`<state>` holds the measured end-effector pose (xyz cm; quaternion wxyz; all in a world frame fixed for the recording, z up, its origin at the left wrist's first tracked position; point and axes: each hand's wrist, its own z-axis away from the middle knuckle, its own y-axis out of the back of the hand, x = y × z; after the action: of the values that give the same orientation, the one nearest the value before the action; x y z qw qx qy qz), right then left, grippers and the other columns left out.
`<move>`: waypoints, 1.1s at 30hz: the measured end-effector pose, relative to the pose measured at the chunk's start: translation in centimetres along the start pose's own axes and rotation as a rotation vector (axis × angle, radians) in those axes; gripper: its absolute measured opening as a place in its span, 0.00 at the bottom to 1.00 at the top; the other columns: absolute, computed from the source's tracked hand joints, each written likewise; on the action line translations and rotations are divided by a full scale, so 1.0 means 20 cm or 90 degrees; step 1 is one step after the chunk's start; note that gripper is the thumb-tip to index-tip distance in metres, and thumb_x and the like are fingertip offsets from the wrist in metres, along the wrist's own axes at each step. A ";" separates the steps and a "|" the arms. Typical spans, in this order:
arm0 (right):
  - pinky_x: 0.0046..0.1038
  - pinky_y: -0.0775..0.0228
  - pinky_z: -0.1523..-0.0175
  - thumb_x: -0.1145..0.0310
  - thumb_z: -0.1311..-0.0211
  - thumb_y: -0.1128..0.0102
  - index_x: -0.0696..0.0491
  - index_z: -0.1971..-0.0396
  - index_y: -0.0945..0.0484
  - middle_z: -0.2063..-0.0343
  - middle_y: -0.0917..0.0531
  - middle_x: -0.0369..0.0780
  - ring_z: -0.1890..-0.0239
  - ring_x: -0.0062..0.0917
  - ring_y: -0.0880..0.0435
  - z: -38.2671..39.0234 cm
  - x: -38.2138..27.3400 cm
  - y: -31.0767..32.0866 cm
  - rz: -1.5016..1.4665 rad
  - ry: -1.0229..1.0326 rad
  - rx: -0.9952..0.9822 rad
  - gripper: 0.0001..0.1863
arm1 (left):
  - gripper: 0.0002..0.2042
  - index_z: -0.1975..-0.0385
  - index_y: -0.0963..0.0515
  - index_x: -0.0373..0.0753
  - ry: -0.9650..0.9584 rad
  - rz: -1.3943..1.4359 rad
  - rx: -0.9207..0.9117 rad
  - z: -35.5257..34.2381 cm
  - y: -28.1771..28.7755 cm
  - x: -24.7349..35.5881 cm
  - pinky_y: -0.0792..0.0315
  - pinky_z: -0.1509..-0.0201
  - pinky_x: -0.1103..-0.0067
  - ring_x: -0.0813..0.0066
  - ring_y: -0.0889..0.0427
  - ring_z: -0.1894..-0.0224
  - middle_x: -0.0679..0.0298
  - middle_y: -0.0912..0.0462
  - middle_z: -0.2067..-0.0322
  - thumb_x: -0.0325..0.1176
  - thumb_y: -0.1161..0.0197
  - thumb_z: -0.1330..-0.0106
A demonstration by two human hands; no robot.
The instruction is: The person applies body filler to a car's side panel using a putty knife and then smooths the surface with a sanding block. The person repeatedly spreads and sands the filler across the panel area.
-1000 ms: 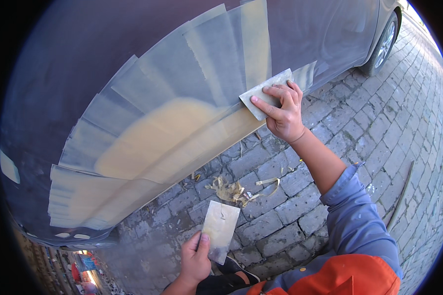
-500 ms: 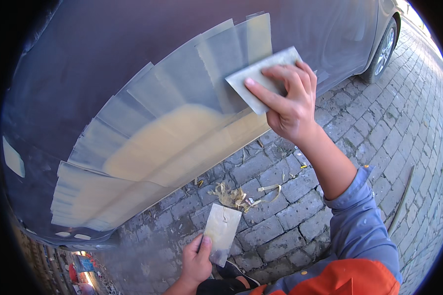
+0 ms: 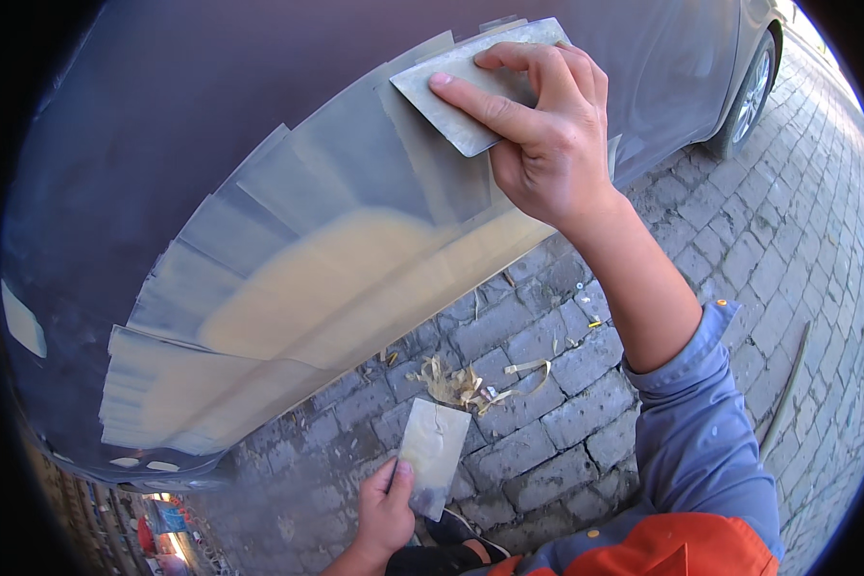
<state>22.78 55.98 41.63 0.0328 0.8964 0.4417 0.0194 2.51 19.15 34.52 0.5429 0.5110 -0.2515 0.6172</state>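
While the right hand (image 3: 562, 139) grips a flat pale plate (image 3: 490, 81) with its fingers spread over the near face, that plate lies up and left of the palm, before the upper right of the beige-and-grey patch (image 3: 317, 278), its long axis slanting up to the right; edge contact cannot be told. Well below, the left hand (image 3: 386, 504) pinches a second plate (image 3: 437, 446) near its lower left edge, farther from the patch than the right.
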 end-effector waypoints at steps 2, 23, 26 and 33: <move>0.45 0.37 0.33 0.75 0.54 0.33 0.30 0.53 0.07 0.53 0.16 0.32 0.50 0.30 0.21 0.04 -0.01 0.01 0.006 -0.015 -0.024 0.28 | 0.17 0.51 0.17 0.29 0.006 -0.005 -0.005 -0.01 0.01 -0.01 0.27 0.52 0.81 0.86 0.22 0.58 0.69 0.13 0.60 0.38 0.47 0.15; 0.50 0.43 0.27 0.73 0.54 0.31 0.28 0.47 0.10 0.51 0.18 0.31 0.46 0.30 0.21 0.86 -0.10 -0.06 -0.009 -0.075 -0.114 0.32 | 0.17 0.50 0.17 0.28 0.000 0.033 -0.002 0.00 0.00 0.01 0.26 0.53 0.82 0.86 0.21 0.58 0.68 0.13 0.59 0.36 0.48 0.15; 0.50 0.42 0.28 0.73 0.55 0.32 0.28 0.47 0.10 0.51 0.18 0.31 0.46 0.30 0.21 0.88 -0.11 -0.01 0.002 -0.081 -0.162 0.32 | 0.17 0.50 0.17 0.28 -0.005 0.020 -0.010 0.01 0.00 0.02 0.27 0.53 0.82 0.86 0.22 0.58 0.68 0.13 0.59 0.36 0.48 0.15; 0.50 0.37 0.31 0.75 0.57 0.34 0.32 0.49 0.08 0.51 0.17 0.33 0.47 0.33 0.20 0.55 0.00 0.18 -0.001 -0.088 -0.102 0.32 | 0.18 0.48 0.17 0.27 -0.022 0.008 -0.002 0.02 -0.01 0.05 0.26 0.50 0.81 0.84 0.20 0.56 0.66 0.12 0.57 0.37 0.47 0.15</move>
<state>26.36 53.27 30.91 0.1349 0.8898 0.4360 -0.0069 2.94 19.24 35.51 0.5352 0.5193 -0.2652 0.6112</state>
